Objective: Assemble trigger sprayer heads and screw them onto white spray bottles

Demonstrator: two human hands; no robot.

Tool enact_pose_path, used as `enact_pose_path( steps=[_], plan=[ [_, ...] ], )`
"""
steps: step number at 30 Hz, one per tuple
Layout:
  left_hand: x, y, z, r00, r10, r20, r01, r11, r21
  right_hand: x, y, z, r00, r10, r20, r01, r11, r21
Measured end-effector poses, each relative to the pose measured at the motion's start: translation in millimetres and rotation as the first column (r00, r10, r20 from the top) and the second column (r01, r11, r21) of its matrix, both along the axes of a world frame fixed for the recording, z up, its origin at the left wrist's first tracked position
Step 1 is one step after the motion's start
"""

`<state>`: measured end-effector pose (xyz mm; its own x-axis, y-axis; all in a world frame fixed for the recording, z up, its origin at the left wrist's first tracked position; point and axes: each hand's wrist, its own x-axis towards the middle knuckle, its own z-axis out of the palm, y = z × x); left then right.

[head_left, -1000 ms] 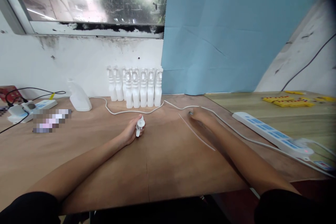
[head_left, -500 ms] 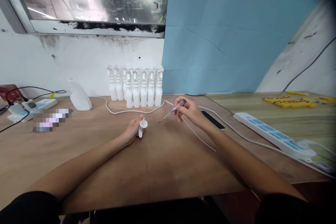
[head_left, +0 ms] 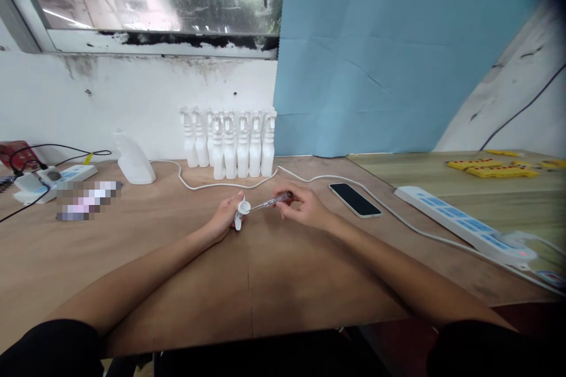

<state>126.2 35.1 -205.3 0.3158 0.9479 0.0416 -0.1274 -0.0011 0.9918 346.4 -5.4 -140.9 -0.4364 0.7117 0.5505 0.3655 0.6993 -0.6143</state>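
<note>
My left hand (head_left: 226, 218) is closed around a white spray bottle trigger head (head_left: 243, 210), its round collar turned up toward me and its lever pointing down. In my right hand (head_left: 303, 205) is a screwdriver (head_left: 272, 201) with a see-through handle, held between the fingers. Its thin shaft points left, and the tip is at the collar of the trigger head; whether it touches, I cannot tell. Behind both hands, several white spray bottles (head_left: 242, 150) stand grouped against the wall.
A single white bottle (head_left: 135, 160) stands at the left, near a power strip (head_left: 75, 175) with plugs. A phone (head_left: 355, 199) lies right of my right hand, with a white cable (head_left: 212, 187) running behind. Further right are another power strip (head_left: 460, 224) and yellow pieces (head_left: 499, 171).
My right hand has moved left and down, bringing the screwdriver tip from apart to the trigger head's collar. The phone shows more fully. My left hand has barely moved.
</note>
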Motion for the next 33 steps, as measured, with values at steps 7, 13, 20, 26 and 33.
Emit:
enact_pose_path(
  steps=[7, 13, 20, 26, 33],
  plan=[
    [-0.4, -1.3, 1.2, 1.0, -0.016, -0.027, 0.017, 1.0, 0.014, 0.2, -2.1, 1.2, 0.994, -0.001, 0.109, -0.025, 0.971, 0.236],
    [0.0, -2.2, 1.8, 0.999, -0.029, -0.046, 0.03, 0.999, 0.031, 2.5, -2.8, 2.9, 0.966, 0.001, 0.258, -0.077, 0.955, 0.285],
    [2.9, -5.5, 1.9, 0.997, -0.004, -0.078, 0.009, 0.998, 0.064, -8.4, -6.5, -7.2, 0.973, 0.018, 0.231, -0.076, 0.967, 0.244],
    [1.8, -3.2, -1.3, 0.996, 0.076, -0.051, -0.073, 0.996, 0.051, -23.2, -5.0, -22.3, 0.967, -0.049, -0.251, -0.029, 0.954, -0.299],
    [-0.6, -2.2, -3.3, 0.986, 0.164, -0.012, -0.163, 0.985, 0.058, -21.7, 4.6, -50.6, 0.896, 0.048, -0.442, -0.235, 0.896, -0.378]
  ],
)
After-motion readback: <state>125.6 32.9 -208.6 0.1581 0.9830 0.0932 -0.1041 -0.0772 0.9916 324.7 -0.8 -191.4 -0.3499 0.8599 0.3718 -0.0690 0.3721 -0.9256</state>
